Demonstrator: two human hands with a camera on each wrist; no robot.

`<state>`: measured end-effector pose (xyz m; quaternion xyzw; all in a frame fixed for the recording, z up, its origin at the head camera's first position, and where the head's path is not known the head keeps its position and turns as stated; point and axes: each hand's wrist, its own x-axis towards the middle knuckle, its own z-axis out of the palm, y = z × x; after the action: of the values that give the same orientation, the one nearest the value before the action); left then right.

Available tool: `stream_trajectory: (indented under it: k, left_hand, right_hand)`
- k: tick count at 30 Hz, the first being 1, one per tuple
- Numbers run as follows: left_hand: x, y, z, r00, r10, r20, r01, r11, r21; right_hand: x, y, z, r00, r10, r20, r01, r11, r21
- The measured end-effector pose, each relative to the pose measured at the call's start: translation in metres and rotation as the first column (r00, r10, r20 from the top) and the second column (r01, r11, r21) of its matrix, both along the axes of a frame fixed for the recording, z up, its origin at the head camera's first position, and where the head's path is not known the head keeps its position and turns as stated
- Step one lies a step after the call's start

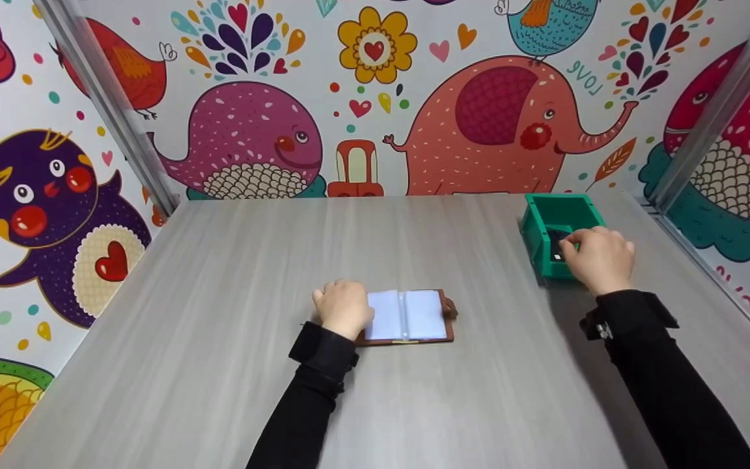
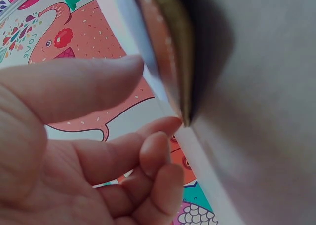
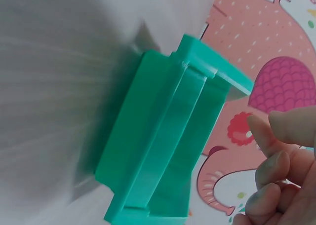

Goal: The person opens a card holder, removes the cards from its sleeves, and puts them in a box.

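Observation:
A small ring-bound notebook (image 1: 424, 314) with a brown cover lies spread on the table, showing pale bluish pages. At its left side is my left hand (image 1: 342, 307). In the left wrist view the thumb (image 2: 116, 84) lies at the page edge and the index fingertip meets the cover's corner; I grip that edge. My right hand (image 1: 599, 259) hovers at the front of a green bin (image 1: 552, 268), fingers loosely bent. A dark item (image 1: 557, 244) with a small white patch shows by the fingertips. Nothing is seen between the fingers in the right wrist view.
The grey wood-grain table (image 1: 251, 260) spreads around the notebook. Upright walls with cartoon prints stand behind and beside it, such as an elephant (image 1: 433, 156). A strap tab (image 1: 450, 307) sticks out from the notebook's right side. Metal posts (image 1: 114, 111) mark the corners.

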<state>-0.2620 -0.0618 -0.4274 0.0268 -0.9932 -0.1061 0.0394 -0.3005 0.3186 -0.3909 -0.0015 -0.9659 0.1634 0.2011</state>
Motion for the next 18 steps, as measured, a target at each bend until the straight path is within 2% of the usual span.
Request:
stream_trajectory:
  k: [10,18]
  left_hand:
    - [0.0,0.0,0.0,1.0,0.007,0.007,-0.007,1.0,-0.004]
    - [0.0,0.001,-0.001,1.0,0.005,-0.007,-0.005,1.0,0.0]
  right_hand:
    - [0.007,-0.031,-0.003,0.993,0.097,-0.071,-0.096,0.995,0.013]
    - [0.014,-0.065,-0.013,0.952,0.245,-0.185,-0.241,0.97,0.046]
